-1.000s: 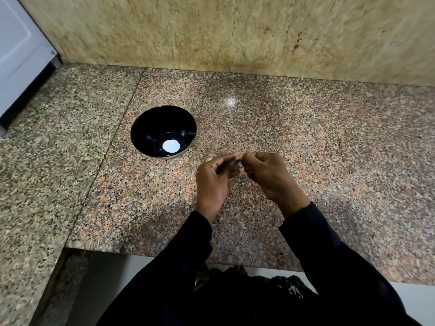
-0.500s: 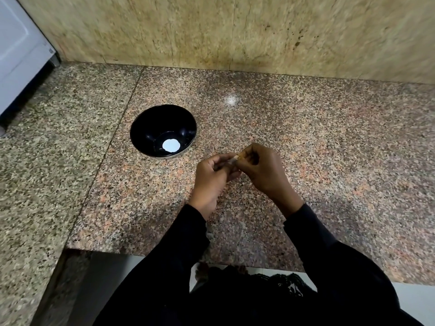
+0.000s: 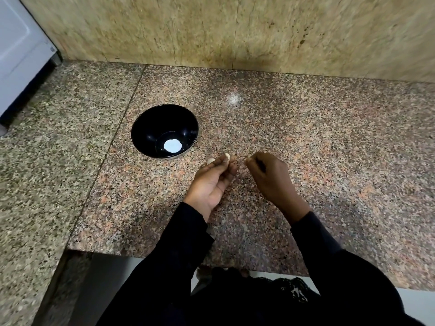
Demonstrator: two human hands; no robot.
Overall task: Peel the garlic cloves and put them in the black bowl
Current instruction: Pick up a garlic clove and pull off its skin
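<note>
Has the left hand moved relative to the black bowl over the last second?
Yes. The left hand, holding a garlic clove at its fingertips, has parted from the right hand and shifted slightly toward the black bowl.

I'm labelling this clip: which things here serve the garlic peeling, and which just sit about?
For the job:
- black bowl
- garlic clove at the left hand fingertips
- second pale clove beside it
- right hand, pinching something small, perhaps peel

Just there:
- granite counter
- tiled wall
- white appliance
</note>
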